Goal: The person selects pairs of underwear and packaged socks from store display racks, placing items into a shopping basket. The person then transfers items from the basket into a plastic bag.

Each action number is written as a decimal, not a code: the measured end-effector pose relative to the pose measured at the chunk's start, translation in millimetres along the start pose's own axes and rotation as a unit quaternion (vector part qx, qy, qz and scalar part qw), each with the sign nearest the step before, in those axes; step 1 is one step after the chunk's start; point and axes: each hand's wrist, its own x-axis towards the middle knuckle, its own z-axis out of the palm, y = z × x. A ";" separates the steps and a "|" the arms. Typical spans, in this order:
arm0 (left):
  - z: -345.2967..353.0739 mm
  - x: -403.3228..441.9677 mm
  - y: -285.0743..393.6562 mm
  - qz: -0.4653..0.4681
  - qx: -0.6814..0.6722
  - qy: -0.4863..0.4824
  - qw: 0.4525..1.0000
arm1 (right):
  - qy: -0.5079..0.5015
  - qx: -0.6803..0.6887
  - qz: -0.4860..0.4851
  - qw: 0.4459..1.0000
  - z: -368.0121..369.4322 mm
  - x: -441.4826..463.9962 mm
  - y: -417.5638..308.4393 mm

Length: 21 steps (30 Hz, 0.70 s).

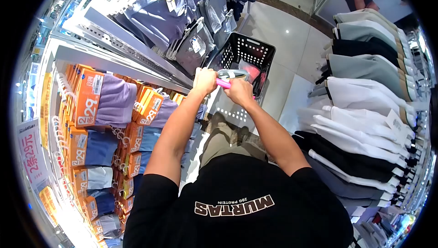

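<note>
Both of my hands are wrapped round the pink handle (223,83) of a shopping cart. My left hand (205,81) grips it at the left, and my right hand (238,91) closes on it just to the right, with a short pink stretch showing between them. Beyond the hands is the cart's black perforated basket (263,48). Inside lies a red and clear packaged item (249,69), partly covered by my right hand. Some clear packaging (232,73) sits close to the handle; I cannot tell what it contains.
Orange-carded packs (89,94) of folded purple and blue cloth hang at the left. Grey garments (196,45) in clear packaging hang close beside the basket. A rack of white, grey and black clothes (365,93) stands at the right. Pale floor tiles (285,31) stretch ahead.
</note>
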 end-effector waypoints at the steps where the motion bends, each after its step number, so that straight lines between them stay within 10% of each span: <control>1: -1.1 8.8 -2.0 0.003 0.003 0.001 1.000 | 0.002 -0.002 0.007 1.000 -4.1 5.9 1.7; 21: -30.2 206.8 -3.0 0.048 -0.026 0.046 0.997 | 0.045 -0.037 0.028 0.998 -86.1 167.5 71.1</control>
